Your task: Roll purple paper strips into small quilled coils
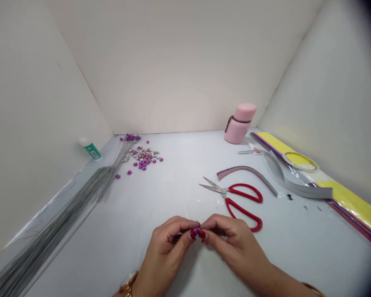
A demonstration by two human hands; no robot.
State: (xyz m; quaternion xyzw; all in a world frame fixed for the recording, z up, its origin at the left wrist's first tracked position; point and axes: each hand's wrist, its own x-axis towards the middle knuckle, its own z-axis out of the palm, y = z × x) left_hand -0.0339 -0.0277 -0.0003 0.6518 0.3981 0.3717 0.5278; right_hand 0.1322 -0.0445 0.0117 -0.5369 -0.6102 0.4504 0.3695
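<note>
My left hand (168,243) and my right hand (225,235) meet at the fingertips in front of me, both pinching a small purple folded paper piece (197,232). Most of that piece is hidden by my fingers. The nearest tool is a pair of red-handled scissors (239,202), lying open just beyond my right hand and not touching it. Farther off at the back left, a loose pile of small purple and silver paper stars (144,157) lies on the white work surface (111,231).
A long bundle of thin grey wires (49,222) runs along the left wall. Behind it stands a small glue bottle (91,149). A pink flask (240,123) stands at the back. On the right lie a flexible ruler (247,175), a roll of tape (299,161) and a pack of coloured paper strips (336,185).
</note>
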